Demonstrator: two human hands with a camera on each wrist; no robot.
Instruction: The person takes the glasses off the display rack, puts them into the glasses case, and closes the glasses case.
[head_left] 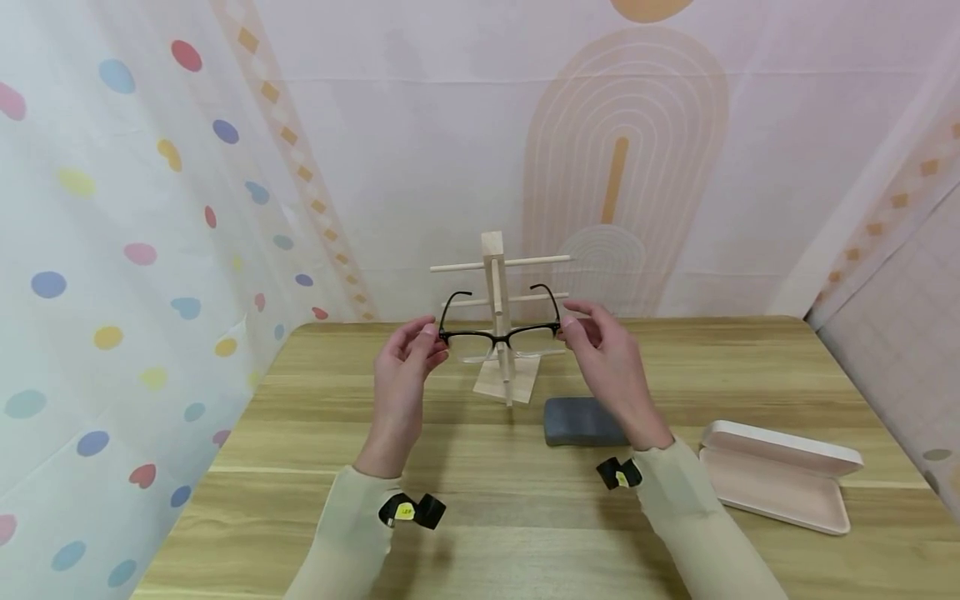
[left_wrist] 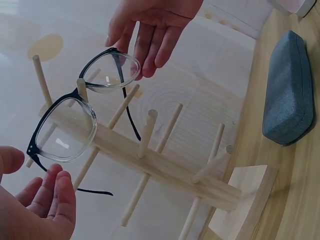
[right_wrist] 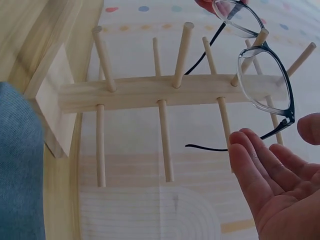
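glasses [head_left: 501, 339] at the wooden stand [head_left: 497, 287], left hand [head_left: 402, 360] and right hand [head_left: 611, 357], each grip pinching one end.

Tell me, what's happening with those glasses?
A person's left hand and right hand are at either side of black-framed glasses at a wooden stand. The glasses seem to rest on one of its pegs, with thumbs and fingers apart. A closed dark case and an open pale case lie on the table.

Indoors, exact room type unclear: patterned drapes [head_left: 420, 150] hang behind wood-grain table [head_left: 270, 450].
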